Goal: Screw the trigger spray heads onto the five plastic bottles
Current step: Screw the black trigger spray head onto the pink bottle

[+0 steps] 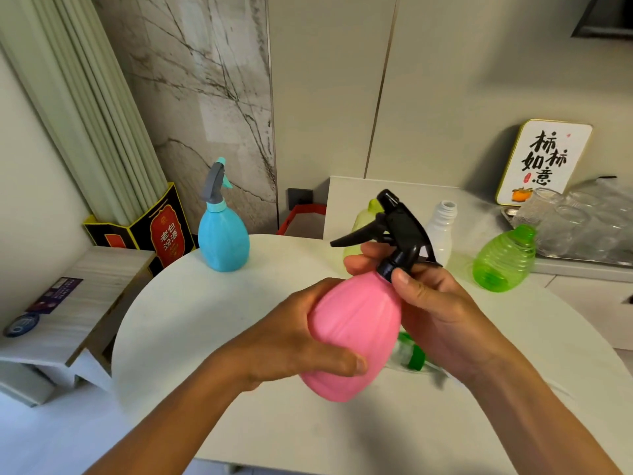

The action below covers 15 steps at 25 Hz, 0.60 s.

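Note:
My left hand (pixel 294 334) grips the belly of a pink bottle (pixel 356 334), held tilted above the white round table (pixel 205 320). A black trigger spray head (pixel 394 228) sits on its neck, and my right hand (pixel 435 303) pinches the head's black collar between thumb and fingers. At the table's back left stands a blue bottle (pixel 223 241) with a grey and teal spray head on it. A white bottle (pixel 440 231) with an open neck, a pale yellow-green bottle (pixel 359 224) and a ribbed green bottle (pixel 503 258) stand behind my hands. A green and white spray head (pixel 411 354) lies on the table, half hidden by my right wrist.
A black and red liquor box (pixel 164 231) stands at the back left by a low stepped shelf (pixel 75 303). On the counter at the right are a framed calligraphy sign (pixel 544 162) and a tray of clear glasses (pixel 582 221).

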Available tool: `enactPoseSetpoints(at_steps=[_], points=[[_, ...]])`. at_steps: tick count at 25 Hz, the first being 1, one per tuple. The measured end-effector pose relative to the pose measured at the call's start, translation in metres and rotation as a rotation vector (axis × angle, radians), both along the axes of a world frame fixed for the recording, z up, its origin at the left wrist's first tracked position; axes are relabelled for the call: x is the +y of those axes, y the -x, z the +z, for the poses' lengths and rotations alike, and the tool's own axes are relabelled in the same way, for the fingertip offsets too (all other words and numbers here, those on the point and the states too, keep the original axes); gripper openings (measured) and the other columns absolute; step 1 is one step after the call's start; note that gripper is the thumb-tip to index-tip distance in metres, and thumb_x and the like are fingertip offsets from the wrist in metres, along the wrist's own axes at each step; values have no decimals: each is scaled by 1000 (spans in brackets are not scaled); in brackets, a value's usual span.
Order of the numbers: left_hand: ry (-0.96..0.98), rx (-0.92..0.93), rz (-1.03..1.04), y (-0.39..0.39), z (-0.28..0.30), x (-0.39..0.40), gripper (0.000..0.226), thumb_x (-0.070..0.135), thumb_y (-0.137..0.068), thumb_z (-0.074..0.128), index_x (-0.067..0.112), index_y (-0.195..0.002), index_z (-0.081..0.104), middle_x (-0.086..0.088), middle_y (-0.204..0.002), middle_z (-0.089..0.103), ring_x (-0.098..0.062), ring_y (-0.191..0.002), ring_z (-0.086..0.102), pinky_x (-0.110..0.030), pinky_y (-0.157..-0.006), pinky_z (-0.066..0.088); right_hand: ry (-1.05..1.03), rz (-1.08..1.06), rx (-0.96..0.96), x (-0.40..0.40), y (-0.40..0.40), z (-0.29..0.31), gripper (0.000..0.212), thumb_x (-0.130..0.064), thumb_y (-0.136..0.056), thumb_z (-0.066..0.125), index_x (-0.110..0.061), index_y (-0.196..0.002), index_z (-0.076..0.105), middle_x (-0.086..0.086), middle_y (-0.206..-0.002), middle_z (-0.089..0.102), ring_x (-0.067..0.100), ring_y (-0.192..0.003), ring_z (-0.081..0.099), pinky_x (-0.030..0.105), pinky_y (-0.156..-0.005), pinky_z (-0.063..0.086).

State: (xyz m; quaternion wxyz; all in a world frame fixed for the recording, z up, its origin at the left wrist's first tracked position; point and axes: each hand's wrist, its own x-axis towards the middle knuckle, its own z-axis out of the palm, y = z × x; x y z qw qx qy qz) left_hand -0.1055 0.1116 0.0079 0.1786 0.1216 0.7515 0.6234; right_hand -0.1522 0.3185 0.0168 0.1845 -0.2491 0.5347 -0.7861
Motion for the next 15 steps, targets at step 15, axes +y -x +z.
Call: enactPoseSetpoints(at_steps=[15], points=[[-205,-193,-123,-11,13,0,64,27,-58,82,37,-119,64,1,-117,69,-23,-110,64,-39,-86,55,148,43,-102,-9,-7,3,41,-34,-84,73,-10,-117,69,13,-110,73,32,-120,59,47,-102,47]])
